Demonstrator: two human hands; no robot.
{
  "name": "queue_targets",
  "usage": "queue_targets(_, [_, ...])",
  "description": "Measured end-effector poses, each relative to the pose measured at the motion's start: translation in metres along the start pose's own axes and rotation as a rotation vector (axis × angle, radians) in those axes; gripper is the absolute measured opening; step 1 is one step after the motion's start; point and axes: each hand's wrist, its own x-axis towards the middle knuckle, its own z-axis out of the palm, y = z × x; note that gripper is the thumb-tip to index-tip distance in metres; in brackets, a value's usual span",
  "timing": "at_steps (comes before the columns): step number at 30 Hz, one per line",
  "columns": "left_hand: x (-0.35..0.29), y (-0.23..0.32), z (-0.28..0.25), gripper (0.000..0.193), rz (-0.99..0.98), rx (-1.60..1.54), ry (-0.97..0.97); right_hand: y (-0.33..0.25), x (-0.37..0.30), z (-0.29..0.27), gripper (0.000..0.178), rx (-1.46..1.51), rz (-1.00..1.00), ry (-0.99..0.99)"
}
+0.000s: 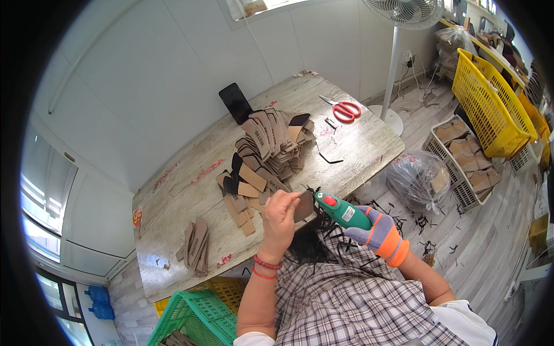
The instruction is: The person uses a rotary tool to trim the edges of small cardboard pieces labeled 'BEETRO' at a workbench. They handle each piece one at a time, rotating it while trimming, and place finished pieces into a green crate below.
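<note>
Clearly, the left hand [281, 216] has thumb and fingers pinched on a brown piece [304, 206] at the near edge of the table [167, 213], while the gloved right hand [376, 232] is wrapped round the rear of a green tool [346, 213]. The tool's head sits right by the piece's right side; black scraps [312, 190] there hide whether they touch. The piece looks thin, light and fairly stiff, likely to flex or crease rather than break. Its flat faces may slip a little under bare fingertips, so a firm pinch at its left end, clear of the tool's head, seems the best hold. The tool seems rigid and the heavier of the two, its rounded body suited to a full palm grip, and the glove should add friction. Similar pieces lie in a loose pile [271, 141] toward the table's far edge, a small stack [197, 247] near its near left corner, and scissors [346, 112] by its right edge.
</note>
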Motion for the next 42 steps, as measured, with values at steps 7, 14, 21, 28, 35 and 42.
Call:
queue_targets(7, [0.017, 0.014, -0.018, 0.009, 0.164, 0.255, -0.05, 0.004, -0.001, -0.003, 0.059, -0.037, -0.004, -0.012])
queue_targets(14, [0.027, 0.018, -0.028, 0.006, 0.278, 0.33, -0.098, 0.005, -0.001, -0.003, 0.058, -0.078, -0.033, -0.01])
queue_targets(21, [0.038, 0.026, -0.036, 0.003, 0.356, 0.394, -0.182, 0.005, -0.001, -0.004, 0.059, -0.084, -0.045, -0.025])
queue_targets(28, [0.038, 0.021, -0.037, 0.003, 0.338, 0.389, -0.223, -0.01, -0.001, -0.001, 0.058, -0.091, 0.022, -0.036])
queue_targets(35, [0.032, 0.022, -0.052, 0.006, 0.253, 0.469, -0.21, 0.001, 0.0, 0.004, 0.057, -0.179, -0.057, -0.028])
queue_targets(42, [-0.011, -0.06, -0.151, 0.013, -0.347, 0.511, 0.171, 0.002, -0.004, 0.001, 0.058, -0.026, 0.099, -0.023])
